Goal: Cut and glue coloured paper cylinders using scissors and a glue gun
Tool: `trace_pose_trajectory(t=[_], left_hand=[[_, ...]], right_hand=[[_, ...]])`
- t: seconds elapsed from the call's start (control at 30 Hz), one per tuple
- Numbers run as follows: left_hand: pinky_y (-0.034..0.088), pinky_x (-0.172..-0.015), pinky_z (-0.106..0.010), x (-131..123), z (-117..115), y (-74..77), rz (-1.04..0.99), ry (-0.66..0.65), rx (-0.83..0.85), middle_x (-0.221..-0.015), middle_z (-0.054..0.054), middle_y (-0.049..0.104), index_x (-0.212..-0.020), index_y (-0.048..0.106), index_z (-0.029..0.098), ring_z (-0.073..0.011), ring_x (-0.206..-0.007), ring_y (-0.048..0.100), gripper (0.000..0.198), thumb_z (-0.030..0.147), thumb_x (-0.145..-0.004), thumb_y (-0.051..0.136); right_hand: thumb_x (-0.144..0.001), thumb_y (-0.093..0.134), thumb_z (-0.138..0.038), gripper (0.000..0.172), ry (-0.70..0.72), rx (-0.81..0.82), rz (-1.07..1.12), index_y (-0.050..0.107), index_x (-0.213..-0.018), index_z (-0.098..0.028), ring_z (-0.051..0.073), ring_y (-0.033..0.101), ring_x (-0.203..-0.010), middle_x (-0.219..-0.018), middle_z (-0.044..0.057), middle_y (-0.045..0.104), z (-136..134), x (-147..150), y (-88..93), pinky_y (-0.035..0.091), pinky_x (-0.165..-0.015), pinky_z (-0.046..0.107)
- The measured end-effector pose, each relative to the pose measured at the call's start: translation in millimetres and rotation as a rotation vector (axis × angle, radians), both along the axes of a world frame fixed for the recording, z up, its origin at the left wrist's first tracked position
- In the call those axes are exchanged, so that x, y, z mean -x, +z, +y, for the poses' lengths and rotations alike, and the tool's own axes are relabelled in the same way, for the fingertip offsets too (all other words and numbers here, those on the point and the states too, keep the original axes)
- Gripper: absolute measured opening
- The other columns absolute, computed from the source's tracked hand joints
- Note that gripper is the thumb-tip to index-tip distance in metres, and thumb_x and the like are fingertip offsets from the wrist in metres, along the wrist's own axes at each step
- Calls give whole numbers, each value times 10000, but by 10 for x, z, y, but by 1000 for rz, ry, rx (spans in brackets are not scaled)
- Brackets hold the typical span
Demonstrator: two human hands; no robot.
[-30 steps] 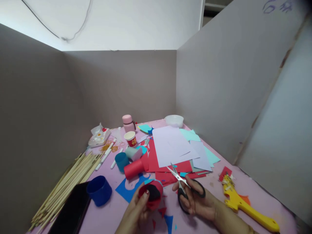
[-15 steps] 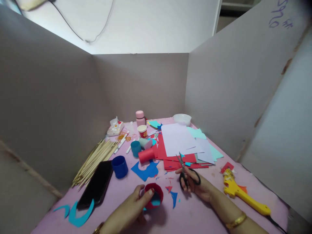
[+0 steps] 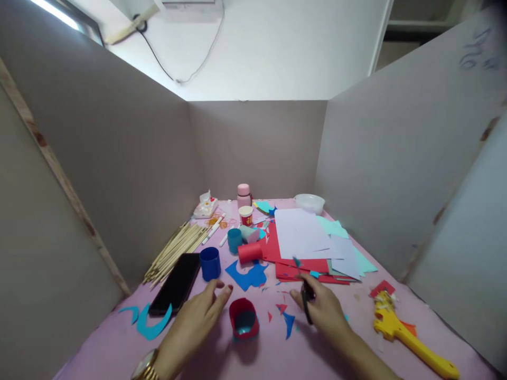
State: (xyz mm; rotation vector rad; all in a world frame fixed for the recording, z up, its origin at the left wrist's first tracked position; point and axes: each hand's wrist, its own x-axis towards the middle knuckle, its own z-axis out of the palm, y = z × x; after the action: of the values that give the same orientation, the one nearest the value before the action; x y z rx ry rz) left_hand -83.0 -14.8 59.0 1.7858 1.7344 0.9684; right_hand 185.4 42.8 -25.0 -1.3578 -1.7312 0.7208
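Observation:
A red paper cup with light blue paper at its base stands upright on the pink table, its mouth towards me. Just left of it, my left hand hovers with fingers apart and nothing in them. Black-handled scissors are held in my right hand, blades pointing away and blurred. Between that hand and the cup lie blue and red paper scraps. Beyond my left hand stands a dark blue paper tube, near a blue cut-out sheet.
A phone and wooden sticks lie at left, with teal paper curves in front. White paper covers red sheets. A yellow glue gun lies at right. Grey partitions surround the table.
My left hand has let go of the red paper cup and moved left of it; the cup now stands on the table. My right hand has turned with the scissors. My view has shifted.

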Motion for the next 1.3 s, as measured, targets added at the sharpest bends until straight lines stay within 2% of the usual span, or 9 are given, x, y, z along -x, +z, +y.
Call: trace_pose_trajectory(t=[0.1, 0.27, 0.47, 0.53, 0.7, 0.9, 1.1, 1.2, 1.3], left_hand=[[425, -667, -356, -202, 21, 83, 135, -41, -33, -751, -48, 666, -978, 566, 225, -260, -695, 628, 311, 482, -864, 432], [418, -865, -367, -747, 137, 100, 285, -222, -153, -1050, -114, 646, -1037, 593, 183, -274, -1002, 571, 262, 347, -841, 533], [407, -833, -438, -1046, 349, 24, 473, -307, -225, -1063, -126, 662, -967, 662, 182, -328, -992, 551, 228, 162, -740, 648], [416, -799, -415, -1055, 398, 9, 514, -312, -229, -972, -102, 696, -880, 687, 197, -302, -939, 577, 116, 208, -800, 602], [446, -775, -376, -972, 485, 38, 583, -233, -198, -836, -89, 725, -790, 692, 177, -242, -844, 620, 313, 295, -919, 432], [518, -778, -407, -820, 598, 48, 689, -118, -81, -954, -39, 692, -1062, 605, 159, -195, -860, 662, 220, 284, -891, 543], [538, -731, -378, -878, 530, -28, 742, -142, -9, -781, -7, 707, -778, 656, 150, -167, -756, 677, 208, 305, -881, 561], [535, -783, -394, -779, 580, 23, 681, -143, -69, -950, -39, 717, -967, 651, 160, -186, -871, 677, 172, 257, -903, 525], [488, -895, -457, -587, 762, 82, 646, -94, -152, -1220, -83, 614, -1213, 529, 187, -237, -1091, 592, 314, 240, -903, 521]], right_hand=[[-796, 573, -303, 397, -100, -174, -171, 584, -1174, -182, 369, 508, -1016, -1056, 145, 586, -45, 17, -59, 392, -818, 478], [-784, 561, -180, 444, -137, -354, -352, 561, -1227, -198, 334, 497, -1011, -1061, 132, 559, -89, -1, -130, 411, -843, 463], [-800, 581, -178, 429, -152, -454, -441, 538, -1226, -152, 317, 503, -984, -1049, 135, 548, -76, -45, -175, 436, -822, 440], [-803, 583, -183, 427, -149, -476, -448, 531, -1226, -168, 309, 507, -977, -1047, 126, 548, -71, -57, -181, 441, -819, 434], [-810, 570, -178, 414, -146, -517, -485, 523, -1221, -188, 304, 513, -961, -1033, 116, 548, -65, -80, -171, 443, -813, 433], [-799, 558, -150, 437, -176, -498, -509, 511, -1232, -188, 304, 511, -972, -1050, 116, 552, -69, -84, -139, 435, -837, 439], [-793, 545, -137, 420, -164, -477, -504, 545, -1213, -164, 306, 530, -930, -1018, 124, 567, -67, -78, -157, 453, -789, 435], [-805, 550, -173, 411, -173, -443, -463, 552, -1215, -170, 305, 540, -937, -1014, 123, 574, -40, -103, -185, 459, -792, 428], [-801, 571, -222, 403, -183, -393, -392, 563, -1203, -202, 305, 553, -952, -1016, 112, 587, 0, -124, -224, 463, -805, 416]])
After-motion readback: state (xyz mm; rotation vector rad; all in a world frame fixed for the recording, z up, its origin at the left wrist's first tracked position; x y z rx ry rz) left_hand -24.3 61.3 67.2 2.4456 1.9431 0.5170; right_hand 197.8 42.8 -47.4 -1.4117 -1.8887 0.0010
